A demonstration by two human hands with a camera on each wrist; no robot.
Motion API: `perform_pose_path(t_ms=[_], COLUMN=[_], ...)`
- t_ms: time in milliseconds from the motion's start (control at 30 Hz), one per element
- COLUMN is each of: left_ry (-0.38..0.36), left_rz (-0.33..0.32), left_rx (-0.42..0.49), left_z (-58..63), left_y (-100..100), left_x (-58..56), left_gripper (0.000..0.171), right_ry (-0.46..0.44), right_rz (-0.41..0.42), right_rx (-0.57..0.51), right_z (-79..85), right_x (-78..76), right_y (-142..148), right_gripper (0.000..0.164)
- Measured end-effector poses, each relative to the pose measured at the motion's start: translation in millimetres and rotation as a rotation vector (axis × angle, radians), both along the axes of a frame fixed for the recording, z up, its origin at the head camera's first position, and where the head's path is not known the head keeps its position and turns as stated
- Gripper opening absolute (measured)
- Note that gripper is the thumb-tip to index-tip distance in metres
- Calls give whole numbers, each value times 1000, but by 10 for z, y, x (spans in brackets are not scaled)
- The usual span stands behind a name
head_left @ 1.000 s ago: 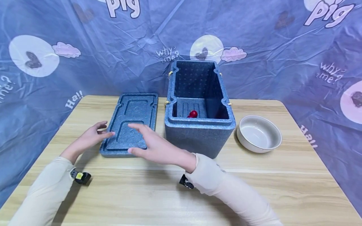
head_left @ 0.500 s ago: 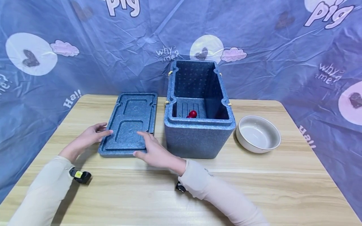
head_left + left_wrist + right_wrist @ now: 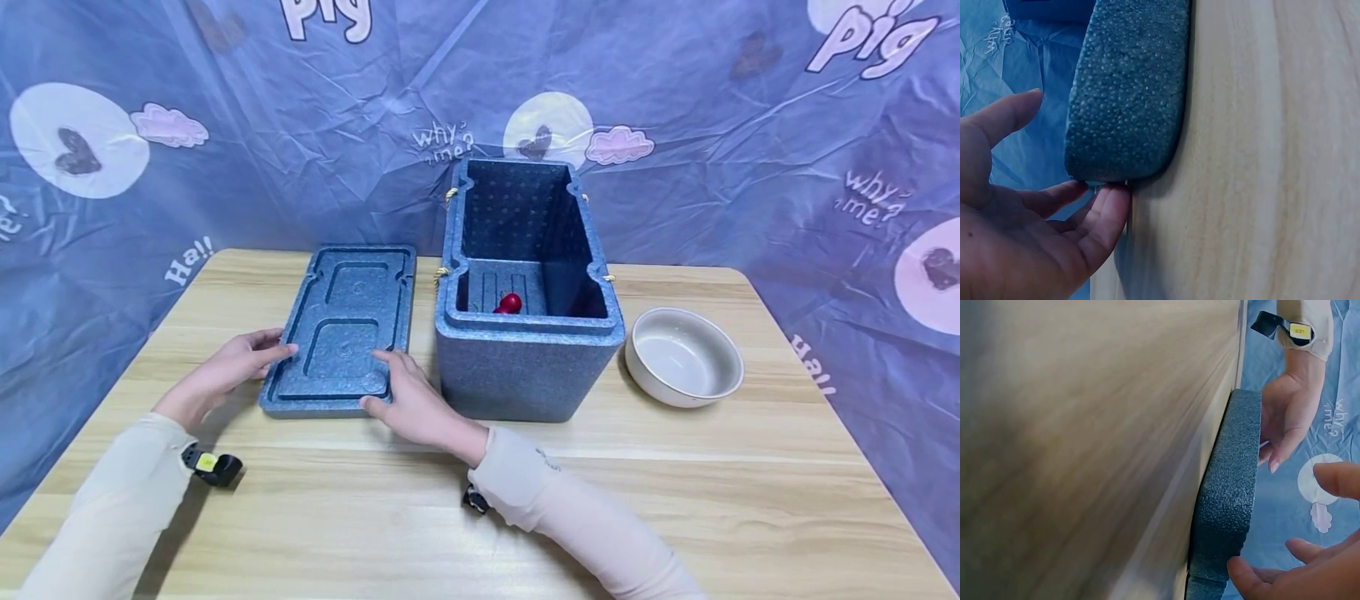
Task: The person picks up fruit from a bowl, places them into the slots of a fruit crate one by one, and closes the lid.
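Note:
A blue-grey foam lid lies flat on the table, its recessed face up. My left hand is at its left edge; in the left wrist view the fingertips touch the lid's side, while the thumb stays apart. On the opposite side, my right hand has its fingers along the right edge, and a fingertip meets the foam in the right wrist view. Neither hand grips the lid. Right of it stands the matching foam box, uncovered, with something red and rounded inside, partly hidden by the front wall.
A round whitish bowl stands right of the box. Yellow rope loops show on the box's sides. Bare wooden table lies in front, and a printed blue cloth hangs behind.
My right hand has moved right and lower, from above the lid to its right edge. My left hand has shifted slightly in to the lid's left edge. Lid and box stay put.

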State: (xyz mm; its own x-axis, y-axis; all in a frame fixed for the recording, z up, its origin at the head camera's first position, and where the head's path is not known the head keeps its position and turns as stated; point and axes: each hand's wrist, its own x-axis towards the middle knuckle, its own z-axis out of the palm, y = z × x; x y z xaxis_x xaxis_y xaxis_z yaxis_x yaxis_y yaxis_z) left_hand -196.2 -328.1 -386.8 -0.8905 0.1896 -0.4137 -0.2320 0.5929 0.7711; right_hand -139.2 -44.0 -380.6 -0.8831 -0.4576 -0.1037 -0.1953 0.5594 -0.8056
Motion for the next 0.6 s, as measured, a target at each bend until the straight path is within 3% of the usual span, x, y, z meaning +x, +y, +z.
perform_pose_path(t_ms=[433, 600], left_ry=[-11, 8], left_rz=[10, 49], left_rx=[52, 152], left_z=[-38, -63], left_y=[33, 14], left_x=[15, 57], left_gripper=[82, 79], right_ry=[-23, -30], right_rz=[-50, -52], right_rx=[33, 34], right_z=[-11, -30], right_x=[8, 10], right_y=[-27, -37], right_gripper=[63, 64])
